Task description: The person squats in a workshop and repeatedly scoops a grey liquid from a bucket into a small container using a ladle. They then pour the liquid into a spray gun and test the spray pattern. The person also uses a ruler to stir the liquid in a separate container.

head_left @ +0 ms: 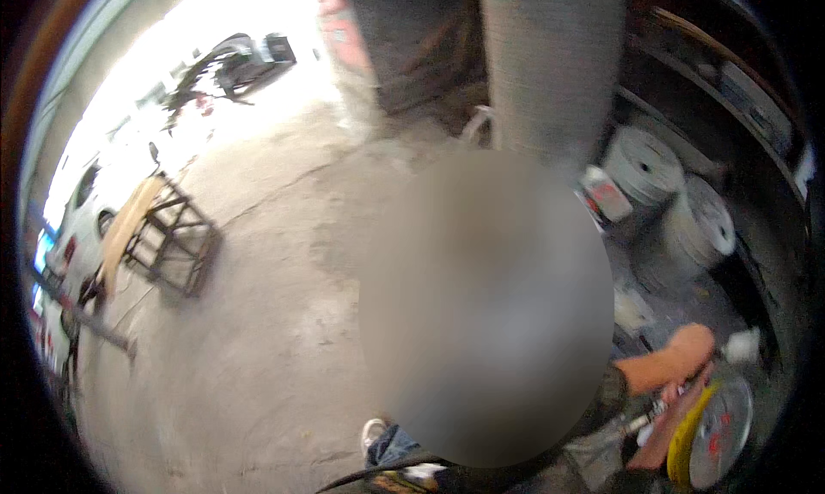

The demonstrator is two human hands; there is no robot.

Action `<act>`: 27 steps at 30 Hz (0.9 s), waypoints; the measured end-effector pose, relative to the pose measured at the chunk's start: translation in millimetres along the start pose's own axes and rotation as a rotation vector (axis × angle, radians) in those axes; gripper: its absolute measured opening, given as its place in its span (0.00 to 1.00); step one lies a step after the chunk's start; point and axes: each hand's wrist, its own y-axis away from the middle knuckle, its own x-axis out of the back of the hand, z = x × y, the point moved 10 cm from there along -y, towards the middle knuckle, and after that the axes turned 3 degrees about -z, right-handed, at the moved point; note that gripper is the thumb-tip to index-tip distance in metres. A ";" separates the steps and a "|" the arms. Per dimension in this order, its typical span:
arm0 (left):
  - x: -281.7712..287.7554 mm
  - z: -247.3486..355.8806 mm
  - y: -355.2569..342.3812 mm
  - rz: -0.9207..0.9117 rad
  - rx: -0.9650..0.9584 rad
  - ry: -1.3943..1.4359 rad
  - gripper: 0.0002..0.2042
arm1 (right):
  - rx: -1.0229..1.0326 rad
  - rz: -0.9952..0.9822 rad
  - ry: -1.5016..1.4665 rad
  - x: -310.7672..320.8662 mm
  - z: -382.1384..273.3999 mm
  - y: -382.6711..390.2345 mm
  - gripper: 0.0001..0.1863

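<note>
A bare forearm and hand reach out at the lower right, from a dark sleeve partly covered by a large round blurred patch. I take it for my right hand (690, 350). It is bent at the wrist, and its fingers are smeared by motion, so whether they hold anything does not show. Just below it are a reddish-brown flat piece (675, 429) and a round disc with a yellow rim (693, 438). A small white object (741, 346) lies right beside the hand. My left hand does not show.
Two white drums (709, 215) stand at the right, a white-and-red container (607, 193) beside them. A thick grey column (554, 73) rises behind. At left is a dark metal-framed stand with a wooden top (133, 228). A motorcycle (236, 64) is farther back. A shoe (372, 432) shows below.
</note>
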 end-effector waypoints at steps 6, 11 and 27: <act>61.2 -15.5 97.5 -0.063 0.214 0.341 0.18 | -0.286 0.646 0.066 50.6 10.9 12.1 0.30; -5.8 -16.3 155.6 -0.147 0.113 0.578 0.13 | -0.174 0.513 -0.302 22.3 -14.0 12.8 0.24; -45.9 -16.9 197.7 -0.345 0.152 0.496 0.14 | -0.194 0.596 0.021 16.3 -15.2 36.8 0.24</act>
